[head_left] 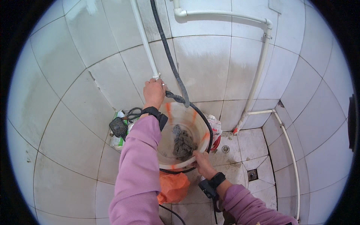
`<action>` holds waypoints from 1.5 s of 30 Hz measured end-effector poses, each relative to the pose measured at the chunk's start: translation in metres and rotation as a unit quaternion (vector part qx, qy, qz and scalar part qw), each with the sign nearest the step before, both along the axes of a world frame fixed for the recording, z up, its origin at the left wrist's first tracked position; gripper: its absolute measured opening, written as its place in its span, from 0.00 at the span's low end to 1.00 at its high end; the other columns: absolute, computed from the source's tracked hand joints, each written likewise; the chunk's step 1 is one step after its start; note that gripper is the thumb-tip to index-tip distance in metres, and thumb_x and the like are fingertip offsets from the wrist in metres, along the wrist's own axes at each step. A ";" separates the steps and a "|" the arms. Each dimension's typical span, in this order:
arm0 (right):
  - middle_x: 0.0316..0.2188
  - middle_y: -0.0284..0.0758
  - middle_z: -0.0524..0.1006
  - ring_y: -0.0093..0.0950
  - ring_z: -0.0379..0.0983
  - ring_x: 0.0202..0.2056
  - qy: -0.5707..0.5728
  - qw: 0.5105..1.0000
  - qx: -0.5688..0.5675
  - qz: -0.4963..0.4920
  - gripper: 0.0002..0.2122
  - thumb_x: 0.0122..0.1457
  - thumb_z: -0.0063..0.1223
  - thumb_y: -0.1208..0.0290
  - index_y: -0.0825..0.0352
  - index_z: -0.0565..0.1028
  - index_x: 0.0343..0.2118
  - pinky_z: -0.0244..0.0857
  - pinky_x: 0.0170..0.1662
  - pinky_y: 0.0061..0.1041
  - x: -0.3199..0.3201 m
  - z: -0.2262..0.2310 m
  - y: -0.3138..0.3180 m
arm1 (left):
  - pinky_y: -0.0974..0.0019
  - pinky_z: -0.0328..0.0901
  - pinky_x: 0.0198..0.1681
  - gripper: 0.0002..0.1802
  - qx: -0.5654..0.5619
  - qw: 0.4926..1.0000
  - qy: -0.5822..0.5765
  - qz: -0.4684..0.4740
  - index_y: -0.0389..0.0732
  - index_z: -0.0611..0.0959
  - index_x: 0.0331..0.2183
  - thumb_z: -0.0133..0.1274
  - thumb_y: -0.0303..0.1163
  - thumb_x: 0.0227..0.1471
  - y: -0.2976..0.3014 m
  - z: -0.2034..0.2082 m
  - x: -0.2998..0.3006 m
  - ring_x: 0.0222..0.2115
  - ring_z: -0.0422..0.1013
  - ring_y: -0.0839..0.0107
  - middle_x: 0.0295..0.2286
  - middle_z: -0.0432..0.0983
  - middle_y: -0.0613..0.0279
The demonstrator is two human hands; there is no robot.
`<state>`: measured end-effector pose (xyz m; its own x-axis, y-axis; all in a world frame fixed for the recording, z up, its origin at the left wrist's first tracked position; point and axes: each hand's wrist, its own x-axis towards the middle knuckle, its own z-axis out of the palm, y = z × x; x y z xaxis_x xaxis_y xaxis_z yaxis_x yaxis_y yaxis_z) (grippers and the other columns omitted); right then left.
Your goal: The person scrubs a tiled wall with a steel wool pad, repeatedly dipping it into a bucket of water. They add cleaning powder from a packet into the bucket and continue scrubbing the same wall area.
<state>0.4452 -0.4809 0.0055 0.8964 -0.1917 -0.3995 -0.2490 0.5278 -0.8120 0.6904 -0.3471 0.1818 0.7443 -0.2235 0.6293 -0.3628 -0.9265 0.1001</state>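
Observation:
My left hand (154,92) is closed around a tap at the lower end of a white pipe (145,39) on the tiled wall; the fingers hide most of the tap. Below it stands a whitish bucket (201,131) with orange marks on its wall. A dark grey wet-looking cloth (183,143) lies at its bottom. My right hand (204,164) grips the bucket's near right rim, thumb on the inner side. A black hose (168,56) hangs from above, twists beside the tap and curves around the bucket's right side.
An orange plastic bag (174,187) sits below the bucket's near side. Left of the bucket are a black mesh-headed object (118,128) and a green-white package (117,142). A floor drain (252,174) is at the right. White pipes (258,71) run along the walls.

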 end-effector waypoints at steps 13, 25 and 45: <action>0.30 0.39 0.71 0.32 0.74 0.28 -0.031 0.999 0.009 0.027 0.12 0.57 0.47 0.69 0.76 0.67 0.34 0.75 0.24 0.29 -0.002 -0.004 -0.002 | 0.53 0.69 0.39 0.16 -0.163 0.985 0.046 -0.037 0.34 0.79 0.33 0.58 0.35 0.41 0.012 -0.010 0.025 0.37 0.71 0.51 0.33 0.75 0.48; 0.32 0.39 0.71 0.32 0.74 0.31 -0.006 0.999 0.025 0.033 0.13 0.56 0.49 0.68 0.74 0.66 0.37 0.75 0.25 0.30 -0.003 0.006 -0.003 | 0.52 0.67 0.38 0.17 -0.156 0.981 0.096 -0.061 0.33 0.82 0.31 0.56 0.38 0.46 0.041 -0.011 0.021 0.32 0.73 0.47 0.28 0.77 0.43; 0.28 0.36 0.70 0.32 0.73 0.26 -0.012 0.999 -0.001 0.038 0.10 0.55 0.49 0.69 0.70 0.66 0.33 0.74 0.22 0.31 0.000 -0.005 -0.003 | 0.53 0.65 0.44 0.39 -0.200 0.964 0.164 0.059 0.27 0.76 0.44 0.49 0.59 0.52 0.137 -0.059 -0.005 0.44 0.70 0.44 0.41 0.72 0.31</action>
<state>0.4451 -0.4837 0.0005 0.9174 -0.1237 -0.3782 -0.2691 0.5074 -0.8187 0.6854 -0.2096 0.1225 0.9230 0.0869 0.3748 -0.1451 -0.8236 0.5483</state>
